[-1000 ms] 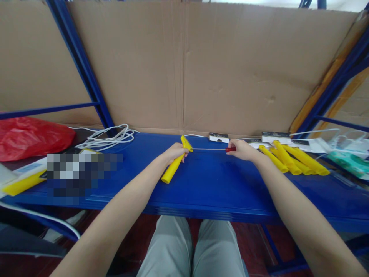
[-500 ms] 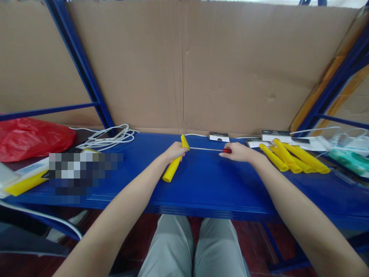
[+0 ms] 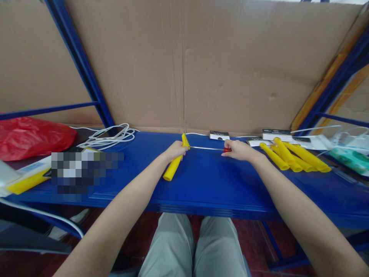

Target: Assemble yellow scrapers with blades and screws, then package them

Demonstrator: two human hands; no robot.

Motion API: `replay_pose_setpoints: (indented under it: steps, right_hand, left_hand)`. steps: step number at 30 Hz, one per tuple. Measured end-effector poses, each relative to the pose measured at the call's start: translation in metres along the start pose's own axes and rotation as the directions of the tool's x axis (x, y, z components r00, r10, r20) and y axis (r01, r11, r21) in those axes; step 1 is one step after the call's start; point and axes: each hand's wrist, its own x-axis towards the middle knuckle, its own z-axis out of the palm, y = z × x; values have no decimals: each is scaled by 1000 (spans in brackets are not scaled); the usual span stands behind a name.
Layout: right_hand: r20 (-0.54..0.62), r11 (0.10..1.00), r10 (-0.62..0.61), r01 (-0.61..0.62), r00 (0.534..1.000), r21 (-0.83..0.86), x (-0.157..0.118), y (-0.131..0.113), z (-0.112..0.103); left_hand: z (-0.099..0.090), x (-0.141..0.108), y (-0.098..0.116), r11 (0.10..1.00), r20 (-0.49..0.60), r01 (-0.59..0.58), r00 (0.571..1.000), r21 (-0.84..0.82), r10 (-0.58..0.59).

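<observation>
My left hand [image 3: 175, 150] is closed round a yellow tube-shaped handle [image 3: 173, 168] with a narrower, angled top end. Its lower end points toward me, over the blue table [image 3: 207, 184]. My right hand [image 3: 238, 149] grips the red handle of a screwdriver [image 3: 207, 148]. The screwdriver's long metal shaft lies level, pointing left, and its tip meets the side of the yellow handle just by my left fingers. Whether the tip sits in a screw is too small to tell.
Several yellow handles [image 3: 296, 157] lie piled at right beside black-and-white cards [image 3: 276, 134] and a green pack [image 3: 348, 159]. A white cable coil [image 3: 115, 136] and a red plastic bag [image 3: 34, 138] are at left. A cardboard wall [image 3: 230, 69] closes off the back.
My right hand's grip on the screwdriver handle has shifted slightly, with the fingers turned a little. My left hand and the yellow handle stay nearly in place.
</observation>
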Motion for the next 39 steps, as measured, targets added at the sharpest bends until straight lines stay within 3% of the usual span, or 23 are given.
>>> replay_pose_setpoints:
  steps: [7,11,16,20,24,35,39]
  right_hand:
    - [151,993,26,-43,988,114,1,5,3]
    - [67,995,-22,16,998,101,3,9,7]
    - [20,992,79,-81,997,100,3,4,9]
    - [160,959,54,-96,986,267,-1,2,4]
    - [349,876,24,-188,937,445,-6,3,-3]
    - [223,924,64,-142,973,354,-2,-1,0]
    - [298,947,-3,-93,954,307,-4,1,-5]
  left_hand:
    - [0,1,-1,1000,-10,-3,1000,13,3]
    - [0,0,1,1000,-7,-3,1000,11,3]
    - [0,-1,1,999,-18,7,1000,35,-7]
    - [0,-1,1,1000,-17,-8,1000,28,9]
    - [0,-3,2,999,-20,-12,1000,52,13]
    - [-1,-3,4,995,-37,-2,999,99,5]
    - [-1,-4,5,994,-37,-14,999,109,18]
